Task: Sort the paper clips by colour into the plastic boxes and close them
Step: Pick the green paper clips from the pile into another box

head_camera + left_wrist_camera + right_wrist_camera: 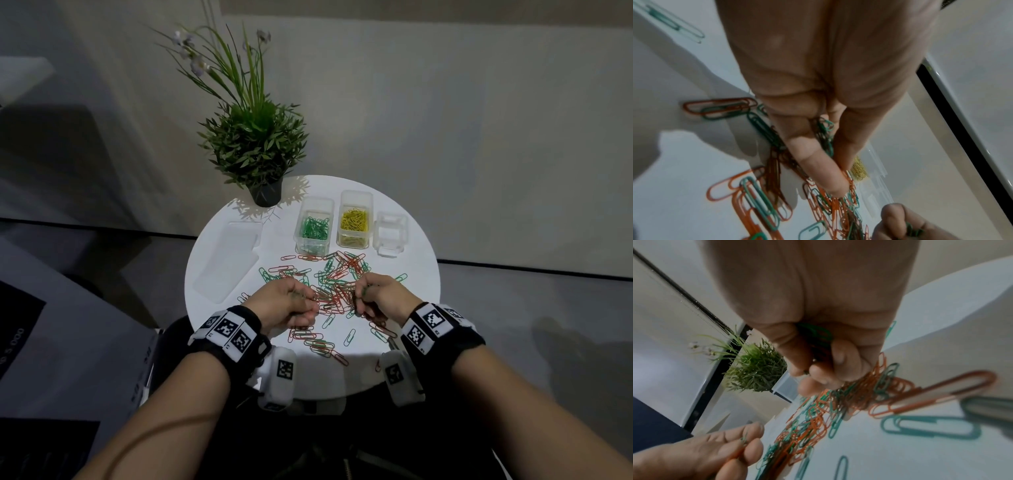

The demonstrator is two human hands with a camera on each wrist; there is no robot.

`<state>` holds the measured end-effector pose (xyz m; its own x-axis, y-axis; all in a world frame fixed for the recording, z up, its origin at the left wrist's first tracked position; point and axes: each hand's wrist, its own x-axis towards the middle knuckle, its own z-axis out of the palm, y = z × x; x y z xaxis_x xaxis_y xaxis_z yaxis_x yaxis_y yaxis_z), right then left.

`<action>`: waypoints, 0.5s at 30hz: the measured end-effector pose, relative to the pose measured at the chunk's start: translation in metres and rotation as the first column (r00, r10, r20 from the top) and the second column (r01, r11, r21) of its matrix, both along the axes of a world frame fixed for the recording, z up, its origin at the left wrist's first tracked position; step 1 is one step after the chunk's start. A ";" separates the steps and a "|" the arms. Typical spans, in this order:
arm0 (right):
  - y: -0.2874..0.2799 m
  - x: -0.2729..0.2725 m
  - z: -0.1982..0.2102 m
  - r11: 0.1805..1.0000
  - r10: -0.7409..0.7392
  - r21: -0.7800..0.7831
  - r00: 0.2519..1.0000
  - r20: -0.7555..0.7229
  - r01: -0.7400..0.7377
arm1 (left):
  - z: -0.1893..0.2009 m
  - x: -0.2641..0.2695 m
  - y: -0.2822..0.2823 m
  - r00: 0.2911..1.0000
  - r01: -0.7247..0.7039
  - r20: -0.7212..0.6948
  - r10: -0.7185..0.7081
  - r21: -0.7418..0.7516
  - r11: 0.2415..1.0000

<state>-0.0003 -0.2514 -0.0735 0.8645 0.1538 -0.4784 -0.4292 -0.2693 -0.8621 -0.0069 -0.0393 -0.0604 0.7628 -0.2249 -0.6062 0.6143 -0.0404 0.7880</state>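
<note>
We keep both hands low over the paper clips on the table; our left hand and right hand each curl round several green clips, saving trips; beyond, the green box, yellow box and empty box stand open, ready.

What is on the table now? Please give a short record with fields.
table: round, white
loose clips: red and green, mixed in a pile
left box: green clips inside, open
middle box: yellow clips inside, open
right box: no clips seen inside
left hand: holds green clips
right hand: holds green clips
plant: behind the boxes
</note>
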 end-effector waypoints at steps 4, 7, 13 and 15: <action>-0.001 -0.001 0.009 0.999 0.035 0.000 0.999 -0.037 -0.035 | 0.002 0.003 -0.001 0.997 0.073 0.020 -0.075 0.091 0.993; -0.002 -0.006 0.005 0.969 0.148 -0.208 0.987 0.068 -0.131 | 0.002 0.006 -0.006 0.994 0.076 0.061 -0.088 0.183 0.980; 0.007 -0.012 0.007 0.680 0.570 -0.544 0.821 -0.029 -0.492 | 0.002 0.012 -0.001 0.977 0.071 0.153 -0.145 0.407 0.911; 0.011 -0.011 0.014 0.449 0.733 -0.719 0.679 -0.043 -0.531 | 0.005 0.012 0.005 0.963 0.094 0.178 -0.200 0.475 0.875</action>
